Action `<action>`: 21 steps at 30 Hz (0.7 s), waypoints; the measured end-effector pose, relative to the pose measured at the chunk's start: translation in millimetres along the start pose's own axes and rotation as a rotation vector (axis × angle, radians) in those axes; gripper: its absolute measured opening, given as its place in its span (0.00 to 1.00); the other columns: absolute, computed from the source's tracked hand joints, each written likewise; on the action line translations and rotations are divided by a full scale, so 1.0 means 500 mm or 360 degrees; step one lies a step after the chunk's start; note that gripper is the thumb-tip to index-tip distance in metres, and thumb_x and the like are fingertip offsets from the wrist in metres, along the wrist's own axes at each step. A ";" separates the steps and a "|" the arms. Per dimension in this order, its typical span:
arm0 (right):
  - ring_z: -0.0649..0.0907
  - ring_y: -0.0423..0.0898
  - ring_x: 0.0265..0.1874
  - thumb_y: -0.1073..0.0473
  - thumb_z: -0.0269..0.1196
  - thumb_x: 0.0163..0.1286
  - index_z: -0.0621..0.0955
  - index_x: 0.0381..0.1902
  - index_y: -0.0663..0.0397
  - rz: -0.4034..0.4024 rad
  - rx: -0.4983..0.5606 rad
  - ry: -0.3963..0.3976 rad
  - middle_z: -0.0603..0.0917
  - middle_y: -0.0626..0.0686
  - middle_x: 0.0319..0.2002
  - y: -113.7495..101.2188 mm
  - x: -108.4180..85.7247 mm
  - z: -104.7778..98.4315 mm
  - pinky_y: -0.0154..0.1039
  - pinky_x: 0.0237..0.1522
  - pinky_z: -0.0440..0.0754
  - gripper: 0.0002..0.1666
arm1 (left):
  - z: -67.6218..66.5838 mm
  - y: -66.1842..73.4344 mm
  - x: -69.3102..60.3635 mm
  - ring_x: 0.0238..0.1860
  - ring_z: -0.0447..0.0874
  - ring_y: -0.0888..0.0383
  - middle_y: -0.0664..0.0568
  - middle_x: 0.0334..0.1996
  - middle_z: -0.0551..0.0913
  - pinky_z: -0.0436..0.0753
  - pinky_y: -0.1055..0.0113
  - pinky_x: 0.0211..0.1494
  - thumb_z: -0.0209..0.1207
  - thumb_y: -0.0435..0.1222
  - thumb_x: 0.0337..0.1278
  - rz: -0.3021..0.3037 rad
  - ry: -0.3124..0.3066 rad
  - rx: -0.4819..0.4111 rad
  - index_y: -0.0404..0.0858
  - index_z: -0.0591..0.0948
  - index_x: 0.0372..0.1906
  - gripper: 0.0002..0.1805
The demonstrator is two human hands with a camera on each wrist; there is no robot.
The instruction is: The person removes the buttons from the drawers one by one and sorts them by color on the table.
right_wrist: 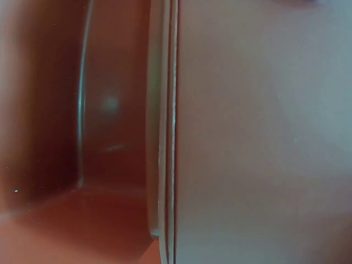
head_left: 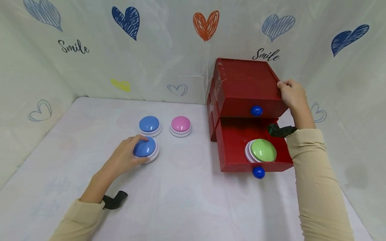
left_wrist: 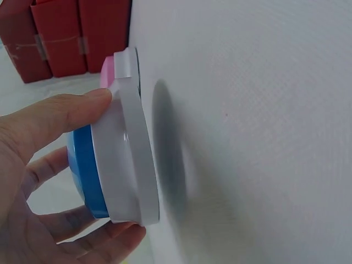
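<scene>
My left hand (head_left: 128,153) grips a blue dome push button (head_left: 144,148) with a white base, its thumb and fingers around the rim. In the left wrist view a shadow lies beside the button's base (left_wrist: 132,159), which sits slightly off the white table. My right hand (head_left: 292,93) holds the upper right edge of a red drawer cabinet (head_left: 247,78). Below, a red drawer (head_left: 229,154) is pulled out, with a green push button (head_left: 263,150) inside. The right wrist view shows only blurred red surfaces (right_wrist: 115,126); the hand is hidden there.
Another blue push button (head_left: 149,124) stands just behind the held one, with a pink push button (head_left: 180,124) to its right. Blue knobs (head_left: 256,110) mark the fronts of the cabinet. A white curtain (head_left: 159,60) with printed hearts hangs behind the table (head_left: 181,204).
</scene>
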State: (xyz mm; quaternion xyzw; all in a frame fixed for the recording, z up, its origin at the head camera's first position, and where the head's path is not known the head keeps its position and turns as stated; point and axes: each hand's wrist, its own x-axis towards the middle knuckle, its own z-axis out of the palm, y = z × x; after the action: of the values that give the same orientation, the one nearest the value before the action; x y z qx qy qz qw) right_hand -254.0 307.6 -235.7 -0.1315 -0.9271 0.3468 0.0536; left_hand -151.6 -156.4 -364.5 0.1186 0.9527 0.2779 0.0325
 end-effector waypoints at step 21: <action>0.75 0.50 0.42 0.39 0.36 0.72 0.62 0.68 0.58 0.0029 0.0028 -0.0016 0.70 0.64 0.55 -0.003 -0.004 0.000 0.51 0.53 0.76 0.37 | 0.016 -0.006 0.006 0.60 0.63 0.32 0.31 0.62 0.65 0.66 0.35 0.58 0.67 0.38 0.47 -0.0020 -0.0066 -0.0023 0.39 0.68 0.60 0.33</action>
State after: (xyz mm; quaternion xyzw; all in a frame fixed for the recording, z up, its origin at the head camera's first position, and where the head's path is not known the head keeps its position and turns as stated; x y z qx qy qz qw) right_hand -252.2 306.1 -234.6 -0.1379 -0.9230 0.3561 0.0471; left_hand -154.1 -154.0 -372.8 0.1179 0.9506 0.2820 0.0548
